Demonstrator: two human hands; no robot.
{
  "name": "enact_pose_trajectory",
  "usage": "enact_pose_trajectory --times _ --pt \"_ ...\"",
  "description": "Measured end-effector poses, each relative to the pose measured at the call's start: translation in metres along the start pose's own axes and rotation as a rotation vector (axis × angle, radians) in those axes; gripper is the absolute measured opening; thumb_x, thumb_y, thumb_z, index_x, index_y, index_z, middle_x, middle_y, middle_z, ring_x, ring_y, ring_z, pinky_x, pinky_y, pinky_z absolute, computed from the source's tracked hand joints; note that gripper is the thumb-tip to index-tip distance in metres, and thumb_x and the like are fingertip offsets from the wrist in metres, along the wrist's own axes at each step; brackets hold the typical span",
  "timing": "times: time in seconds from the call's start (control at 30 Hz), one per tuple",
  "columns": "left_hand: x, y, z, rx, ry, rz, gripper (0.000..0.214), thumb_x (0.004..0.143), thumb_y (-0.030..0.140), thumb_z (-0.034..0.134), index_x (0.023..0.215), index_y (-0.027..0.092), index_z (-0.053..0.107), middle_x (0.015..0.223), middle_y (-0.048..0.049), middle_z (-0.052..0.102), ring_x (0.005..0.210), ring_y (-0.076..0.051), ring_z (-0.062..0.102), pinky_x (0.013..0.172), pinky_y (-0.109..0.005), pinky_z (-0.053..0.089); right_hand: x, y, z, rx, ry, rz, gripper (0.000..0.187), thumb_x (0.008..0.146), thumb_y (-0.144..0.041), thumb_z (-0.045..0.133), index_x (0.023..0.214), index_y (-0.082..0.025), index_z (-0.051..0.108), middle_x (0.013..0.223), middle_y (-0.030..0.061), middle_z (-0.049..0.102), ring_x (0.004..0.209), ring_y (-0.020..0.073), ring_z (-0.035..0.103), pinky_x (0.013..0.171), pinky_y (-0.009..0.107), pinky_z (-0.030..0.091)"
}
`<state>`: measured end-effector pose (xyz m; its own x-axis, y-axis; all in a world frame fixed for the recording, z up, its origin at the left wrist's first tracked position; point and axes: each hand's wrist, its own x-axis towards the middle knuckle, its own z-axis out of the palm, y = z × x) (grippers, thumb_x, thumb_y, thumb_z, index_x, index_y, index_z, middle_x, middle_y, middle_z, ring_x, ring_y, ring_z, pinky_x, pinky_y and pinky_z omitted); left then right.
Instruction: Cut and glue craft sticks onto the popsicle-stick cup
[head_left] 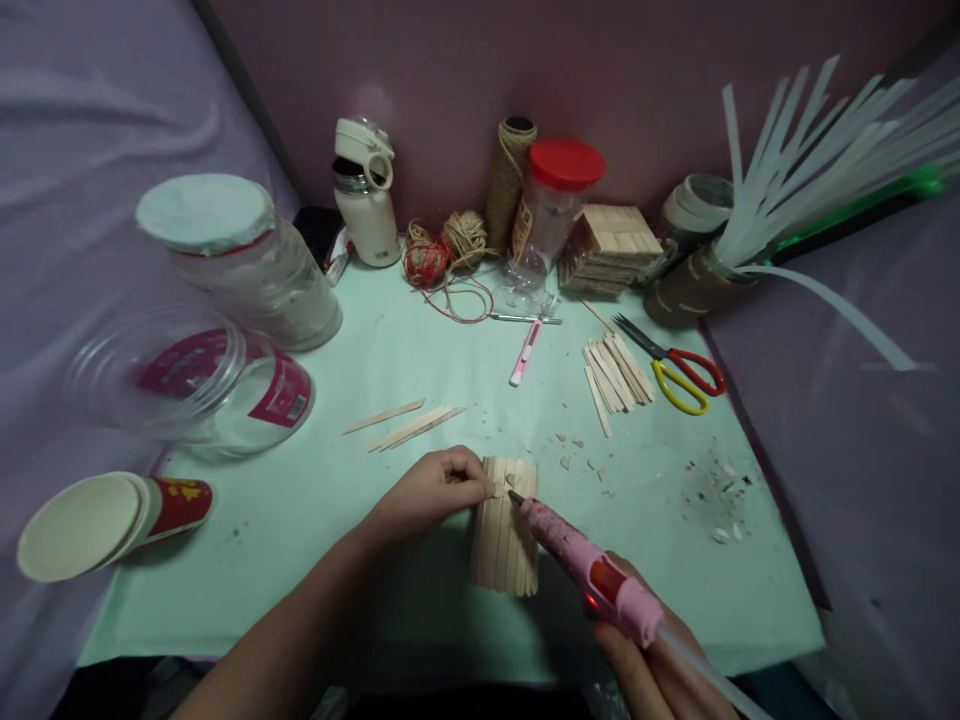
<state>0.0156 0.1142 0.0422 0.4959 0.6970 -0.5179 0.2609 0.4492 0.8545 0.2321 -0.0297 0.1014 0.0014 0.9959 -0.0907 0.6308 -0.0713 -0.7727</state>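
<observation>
A curved panel of wooden craft sticks (504, 550) lies near the front of the table. My left hand (442, 488) is closed at its upper left edge, thumb and finger pinched there. A small cut wood chip (512, 480) rests on the panel, and another pale bit shows by my thumb tip. My right hand (652, 650) is wrapped round a pink hot glue gun (577, 555), with a clear glue stick out of its rear and a red light glowing. Its dark nozzle points at the panel beside the chips, seemingly touching.
Loose craft sticks (619, 372), scissors (679, 375) and a pink utility knife (526, 352) lie beyond the panel. Wood scraps (566, 462) are scattered to the right. Plastic jars (255, 270), paper cups (112, 525), a bottle (367, 210) and twine (465, 238) stand around the edges.
</observation>
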Motion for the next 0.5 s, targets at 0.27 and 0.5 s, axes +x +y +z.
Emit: enact_pose_trajectory --times 0.27,0.5 --pt "0.0 0.0 0.0 -0.007 -0.001 0.004 0.01 0.067 0.025 0.064 0.064 0.017 0.061 0.082 -0.0011 0.056 0.079 -0.014 0.053 0.07 -0.027 0.042 0.005 -0.003 0.004 -0.019 -0.028 0.021 0.039 0.089 -0.038 0.053 0.125 -0.03 0.064 0.098 0.0055 0.074 0.089 0.0271 0.071 0.075 0.032 0.061" --pt "0.0 0.0 0.0 -0.02 -0.002 -0.01 0.009 0.067 0.024 0.064 0.063 0.017 0.06 0.082 -0.0007 0.056 0.079 -0.014 0.053 0.072 -0.027 0.042 -0.007 0.011 0.0 -0.082 -0.023 -0.063 0.044 0.084 -0.047 0.057 0.124 -0.031 0.064 0.101 0.0061 0.074 0.093 0.0297 0.07 0.075 0.034 0.062"
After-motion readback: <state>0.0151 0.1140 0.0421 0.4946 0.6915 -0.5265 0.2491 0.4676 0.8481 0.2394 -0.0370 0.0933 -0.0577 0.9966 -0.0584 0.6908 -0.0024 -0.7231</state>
